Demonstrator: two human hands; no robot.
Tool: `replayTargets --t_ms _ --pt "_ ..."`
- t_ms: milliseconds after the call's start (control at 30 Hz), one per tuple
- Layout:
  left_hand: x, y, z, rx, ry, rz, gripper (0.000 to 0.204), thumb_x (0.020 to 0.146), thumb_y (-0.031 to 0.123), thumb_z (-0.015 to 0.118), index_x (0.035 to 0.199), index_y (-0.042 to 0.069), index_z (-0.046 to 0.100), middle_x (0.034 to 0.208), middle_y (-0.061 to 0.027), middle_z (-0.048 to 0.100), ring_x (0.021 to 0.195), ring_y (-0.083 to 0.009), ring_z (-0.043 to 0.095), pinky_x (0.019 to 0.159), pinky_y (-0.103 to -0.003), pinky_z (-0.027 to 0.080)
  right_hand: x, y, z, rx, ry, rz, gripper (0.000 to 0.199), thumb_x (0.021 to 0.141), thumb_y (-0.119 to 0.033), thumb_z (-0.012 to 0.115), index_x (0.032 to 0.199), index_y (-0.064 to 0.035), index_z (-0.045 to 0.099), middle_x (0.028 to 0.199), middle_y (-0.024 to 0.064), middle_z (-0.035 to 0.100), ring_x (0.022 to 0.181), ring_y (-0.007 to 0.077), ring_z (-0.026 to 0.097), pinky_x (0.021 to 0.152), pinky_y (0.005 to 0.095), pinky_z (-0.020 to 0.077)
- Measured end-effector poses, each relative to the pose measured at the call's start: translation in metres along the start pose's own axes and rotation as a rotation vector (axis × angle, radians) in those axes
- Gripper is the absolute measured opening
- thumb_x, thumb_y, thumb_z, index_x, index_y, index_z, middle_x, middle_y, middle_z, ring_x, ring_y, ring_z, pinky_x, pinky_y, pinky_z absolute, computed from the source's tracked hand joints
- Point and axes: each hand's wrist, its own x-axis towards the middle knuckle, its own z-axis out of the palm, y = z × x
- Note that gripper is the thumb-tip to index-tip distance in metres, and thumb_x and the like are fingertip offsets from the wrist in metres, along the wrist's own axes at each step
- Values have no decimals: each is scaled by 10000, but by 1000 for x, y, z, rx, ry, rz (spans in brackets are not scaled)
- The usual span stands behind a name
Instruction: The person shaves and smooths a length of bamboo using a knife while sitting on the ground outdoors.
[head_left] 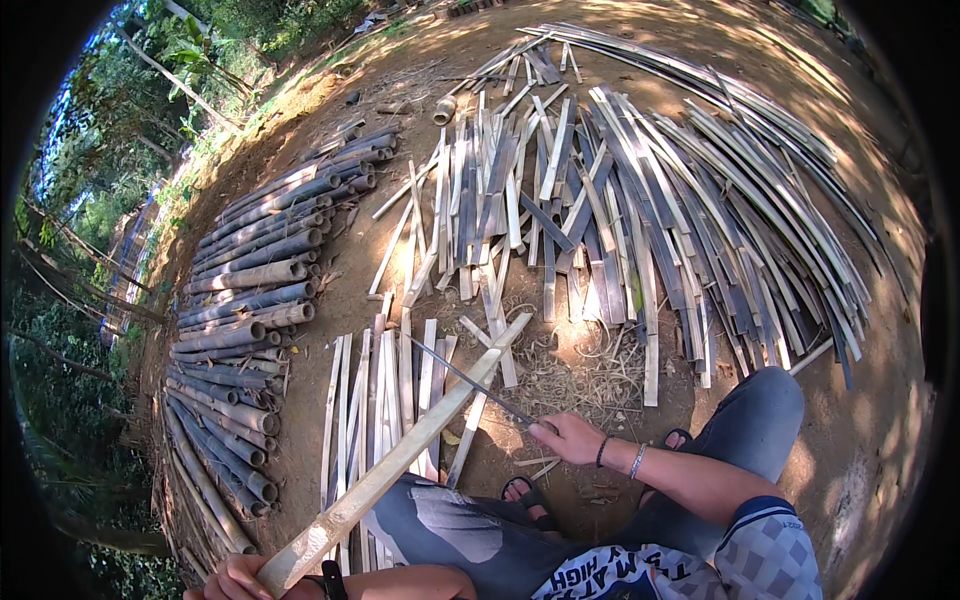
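Our left hand at seven o'clock grips the near end of a bamboo strip that slants toward one o'clock; our right hand at five clasps a knife, its blade crossing the strip.

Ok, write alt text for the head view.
A seated person's left hand holds a long pale strip by its near end while the right hand grips a thin dark blade that crosses it. Split strips lie spread over the dirt ground ahead; hollow poles lie in a row at left.
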Motion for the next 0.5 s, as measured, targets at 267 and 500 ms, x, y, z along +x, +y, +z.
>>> replayTargets --t_ms 267,500 --pt "2 -2 8 -7 -3 28 299 954 353 466 903 60 499 558 -16 550 439 -107 504 470 -221 422 1 -3 3 31 -77 192 572 944 -505 408 702 -9 557 562 105 554 544 219 573 570 393 451" --pt "0 -4 5 -29 -13 21 327 949 368 477 946 44 520 545 -17 554 428 -110 507 470 -216 417 12 9 -5 -154 26 309 604 928 -535 411 742 16 577 608 190 568 610 333 575 628 441 457"
